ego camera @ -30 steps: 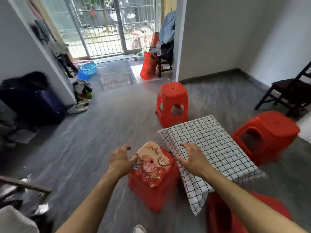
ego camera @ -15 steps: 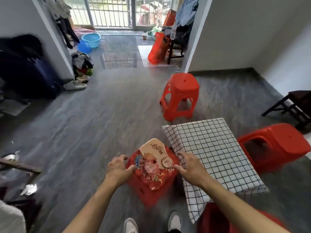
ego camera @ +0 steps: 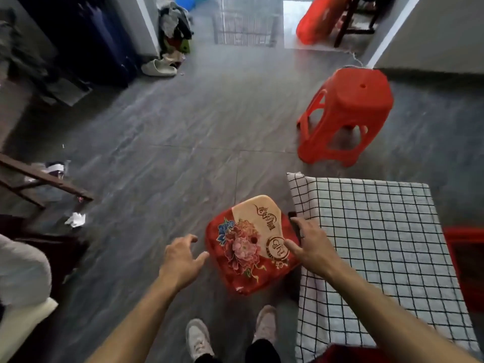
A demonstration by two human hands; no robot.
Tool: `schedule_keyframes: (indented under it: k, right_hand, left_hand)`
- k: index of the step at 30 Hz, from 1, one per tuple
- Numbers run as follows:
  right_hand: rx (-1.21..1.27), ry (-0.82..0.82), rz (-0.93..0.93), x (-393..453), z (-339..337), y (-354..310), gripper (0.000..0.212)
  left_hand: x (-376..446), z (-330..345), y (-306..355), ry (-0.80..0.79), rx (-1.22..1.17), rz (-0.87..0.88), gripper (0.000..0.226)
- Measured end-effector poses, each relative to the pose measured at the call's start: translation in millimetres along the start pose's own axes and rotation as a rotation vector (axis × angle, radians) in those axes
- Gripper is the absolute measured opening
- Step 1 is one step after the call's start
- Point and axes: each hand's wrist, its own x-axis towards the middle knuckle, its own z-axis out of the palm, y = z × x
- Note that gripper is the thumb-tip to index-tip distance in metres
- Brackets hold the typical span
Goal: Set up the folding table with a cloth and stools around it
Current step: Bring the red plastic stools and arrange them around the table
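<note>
— Grey tiled floor (ego camera: 162, 132) across most of the frame. And the task's things?

— Low in the frame, right of centre: flowered stool (ego camera: 248, 247), red with a cream patch on the seat, tight against the left edge of the checked cloth (ego camera: 379, 244). Cloth spread over the folding table at lower right, one flap hanging down the near left side.

— Hands?

— Left hand (ego camera: 180, 258) off the stool now, hovering just left of the seat, fingers spread and loosely bent, holding nothing. Half a second ago, pressed against the stool's left side. Right hand (ego camera: 311, 244) over the seam between seat and cloth, fingers splayed, thumb over the round emblem; contact with the seat hard to tell.

— Anything else changed?

— View tipped further down: doorway grille gone from the top, shoes (ego camera: 230, 334) fuller at the bottom centre.

— Further out?

— Plain red stool (ego camera: 345, 113) standing at upper right, well apart from the table. Another red stool (ego camera: 466, 263) cut by the right edge, just beside the cloth; red plastic also at the bottom edge. Slipper (ego camera: 159, 67) and heaped clothes (ego camera: 175, 30) at upper left. Red bag (ego camera: 322, 19) at the top.
</note>
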Motion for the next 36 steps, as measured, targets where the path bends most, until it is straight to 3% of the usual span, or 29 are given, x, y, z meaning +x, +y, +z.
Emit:
schedule_keyframes:
  k: [7,10,15,19,26,36]
  right_hand:
    - [-0.044,0.029,-0.008,72.1,63.9,55.7,0.074]
    - [-0.059,0.025,0.008,98.4,94.0,73.6,0.087]
    - [-0.156,-0.033,0.025,128.4,153.1,96.6,0.123]
    - [-0.218,0.043,0.003,137.2,176.8,112.1,0.133]
    - [-0.226,0.016,0.044,136.2,172.6,104.6,0.132]
    - [-0.187,0.022,0.173,106.8,199.0,91.0,0.131]
  left_hand:
    - [60.5,101.0,-11.7,-0.040,-0.089,-0.036,0.053]
    - [83.9,142.8,-22.6,-0.027,-0.104,-0.055,0.060]
    - [113.0,202.4,-39.3,0.105,-0.088,-0.063,0.083]
    - [113.1,235.4,-45.7,0.238,-0.108,-0.025,0.095]
    - [111.2,223.0,-42.5,0.202,-0.246,-0.062,0.095]
    - [158.1,187.5,-68.2,0.172,-0.098,0.165,0.099]
